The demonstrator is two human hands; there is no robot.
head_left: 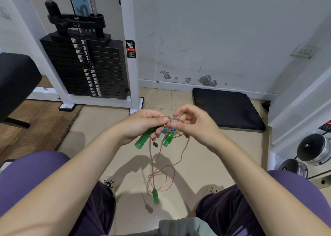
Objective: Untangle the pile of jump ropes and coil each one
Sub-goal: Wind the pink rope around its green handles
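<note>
1. The left hand (pixel 143 124) curls its fingers round a smooth, translucent green handle (pixel 143 138), a plastic cylinder that juts down and outward below the palm.
2. Thumb and forefinger of the left hand also pinch a thin pinkish cord (pixel 186 144), glossy like coated wire.
3. The right hand (pixel 194 123) pinches the same cord just beside the left thumb, its other fingers loosely bent above.
4. Between and just under the hands hangs a knot of ropes (pixel 176 132): a ribbed green handle end, a blue piece, fine yellowish strands.
5. Below the hands the cord drops in loose loops to a second green handle (pixel 155 197) dangling over the beige tiled floor (pixel 100 128).
</note>
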